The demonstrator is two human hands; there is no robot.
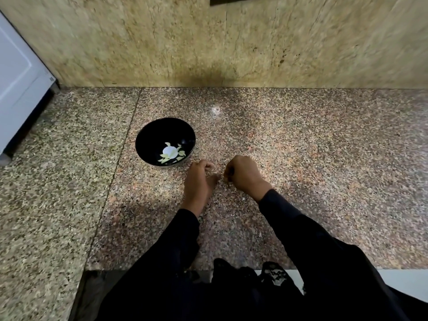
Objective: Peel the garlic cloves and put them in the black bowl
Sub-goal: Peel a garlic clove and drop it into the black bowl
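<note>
Two hands, left hand (199, 179) and right hand (243, 173), hover knuckles-up, fingers curled; contents unclear.

The light is dim and warm, falling from above: a small white glare spot sits on the polished bench (301, 158), and a round white reflection glints inside the black bowl (148, 135). Soft shadow pools beneath the hands and beside the sleeves (312, 239), and a dark smudge lies at the foot of the wall (139, 42). The wall is smeared with motion blur, worst toward the right. Straight edges bow outward near the corners.
</note>
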